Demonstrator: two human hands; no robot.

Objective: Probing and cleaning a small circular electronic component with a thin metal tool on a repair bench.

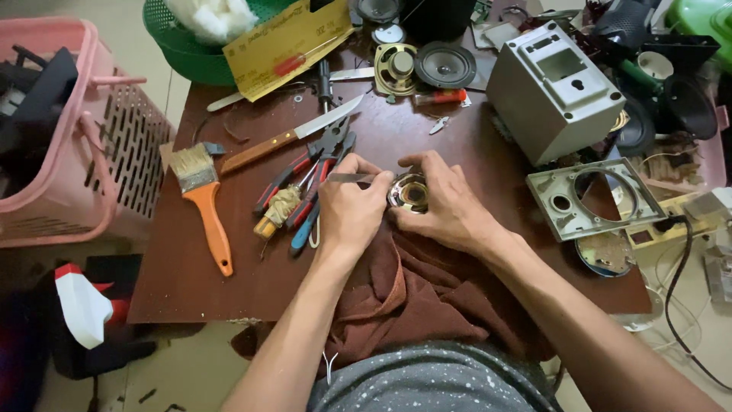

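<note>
**Small speaker driver held at table edge, both hands engaged**

The small round speaker driver (410, 192) sits at the near middle of the brown table (175, 282), resting on the upper edge of a dark red cloth (415, 294). It shows a metal rim, brassy in tone, with a darker centre; much of its outline is covered by fingers. The right hand (450, 204) is closed round its right side and top, thumb and fingers pressed on the rim. The left hand (349, 210) is pinched tight on a thin metal tool (352, 178), flat and grey, whose tip points at the driver's left edge; actual contact cannot be confirmed. Just left of the left hand lie red-handled pliers (301, 177), a wooden-handled knife (286, 140) and an orange-handled paintbrush (204, 206). A grey speaker cabinet (553, 91) stands well apart, to the right rear
</note>
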